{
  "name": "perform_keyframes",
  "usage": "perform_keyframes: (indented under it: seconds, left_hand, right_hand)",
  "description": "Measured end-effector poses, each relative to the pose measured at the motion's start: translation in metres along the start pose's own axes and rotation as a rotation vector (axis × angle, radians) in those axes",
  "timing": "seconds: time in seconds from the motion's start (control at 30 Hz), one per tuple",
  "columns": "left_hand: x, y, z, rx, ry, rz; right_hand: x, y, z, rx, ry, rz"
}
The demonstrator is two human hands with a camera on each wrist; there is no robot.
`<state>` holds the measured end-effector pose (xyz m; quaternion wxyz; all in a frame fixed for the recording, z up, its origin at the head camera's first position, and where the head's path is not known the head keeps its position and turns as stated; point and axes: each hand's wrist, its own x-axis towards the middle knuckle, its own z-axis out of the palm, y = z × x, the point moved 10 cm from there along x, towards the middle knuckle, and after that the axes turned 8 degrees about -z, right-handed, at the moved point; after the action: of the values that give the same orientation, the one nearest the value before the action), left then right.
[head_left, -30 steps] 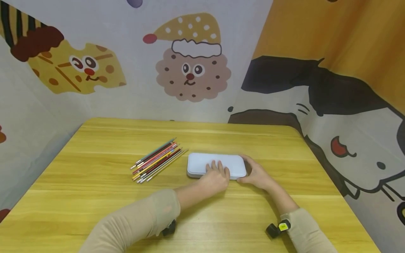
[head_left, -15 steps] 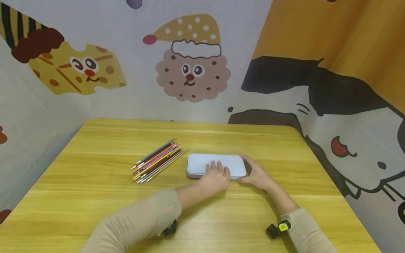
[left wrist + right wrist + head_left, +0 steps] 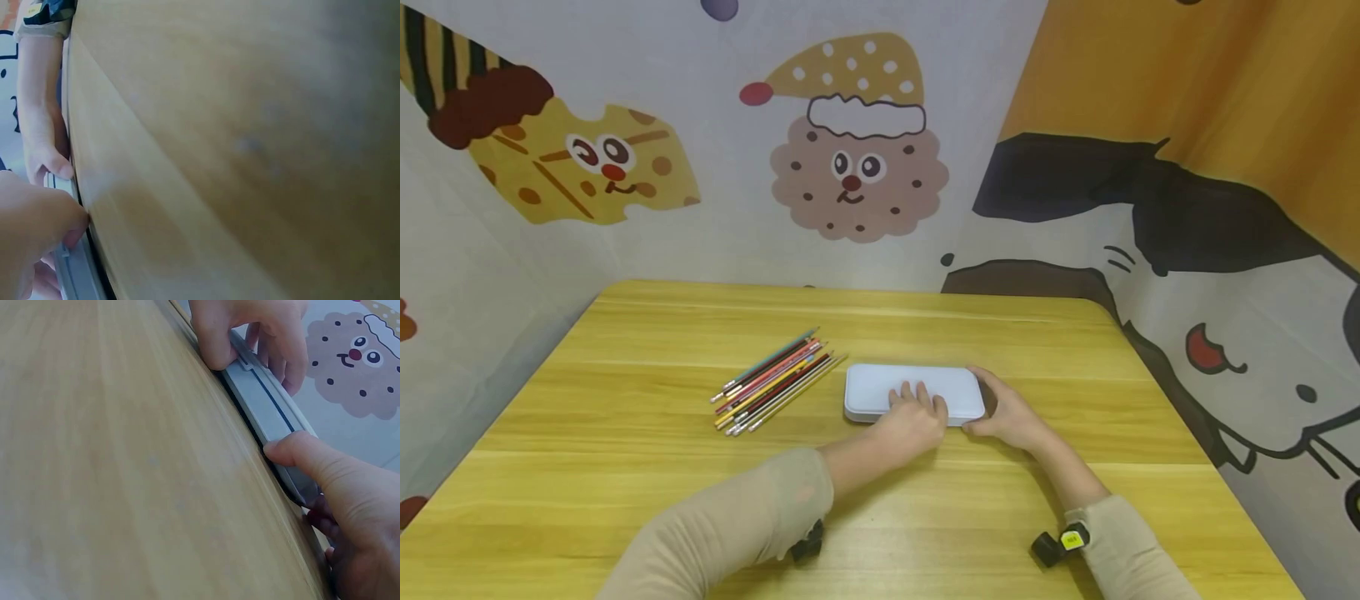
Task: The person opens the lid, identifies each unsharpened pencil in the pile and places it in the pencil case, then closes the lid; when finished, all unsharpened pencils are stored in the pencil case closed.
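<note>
A closed pale white-blue case (image 3: 872,387) lies flat on the table. The left hand (image 3: 910,429) has its fingers spread over the lid, and its thumb is at a small clasp on the front side, seen in the right wrist view beside the case (image 3: 256,403) and left hand (image 3: 262,331). Gripping the right end is the right hand (image 3: 1011,417), thumb at the front corner and fingers round the far side. In the left wrist view the left hand (image 3: 34,225) partly hides the case (image 3: 81,275); the right hand (image 3: 47,137) is beyond it.
Several colored pencils (image 3: 775,383) lie in a slanted bundle on the wooden table (image 3: 647,333), left of the case. Behind the table hangs a cloth (image 3: 715,242) with cartoon prints. Both forearms reach in from the near edge.
</note>
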<state>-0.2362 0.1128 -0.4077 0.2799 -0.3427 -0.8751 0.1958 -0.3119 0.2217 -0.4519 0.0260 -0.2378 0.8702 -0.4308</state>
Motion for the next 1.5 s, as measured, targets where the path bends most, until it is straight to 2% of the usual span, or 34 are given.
perform_keyframes:
  seconds: [0.13,0.3,0.4,0.6,0.8,1.03,1.33,1.5]
  left_hand:
    - [-0.001,-0.002,-0.001,-0.011,0.0,0.007]
    - [-0.005,-0.008,-0.01,-0.033,0.057,-0.001]
    - [-0.008,-0.013,-0.012,-0.059,0.059,0.006]
    - [-0.016,-0.029,-0.003,-0.216,-0.029,0.017]
    - [-0.022,-0.042,0.003,-0.341,-0.042,0.017]
    - [-0.025,-0.05,0.006,-0.434,-0.005,0.026]
    - [-0.022,-0.065,0.001,-0.535,0.069,0.012]
    - [-0.02,-0.076,0.001,-0.669,0.059,-0.019]
  right_hand:
    - [-0.001,0.001,-0.001,-0.003,0.001,0.011]
    - [-0.002,0.002,-0.001,-0.009,-0.002,0.02]
    - [-0.003,0.003,-0.001,-0.012,-0.012,0.023]
    - [-0.003,0.002,0.001,-0.002,-0.027,0.027]
    - [-0.001,0.0,0.0,-0.003,-0.018,0.001]
    - [-0.001,0.001,0.0,0.003,-0.02,-0.006]
    - [0.0,0.002,0.001,0.044,-0.03,-0.018]
    - [0.0,-0.001,0.002,0.088,-0.022,-0.049]
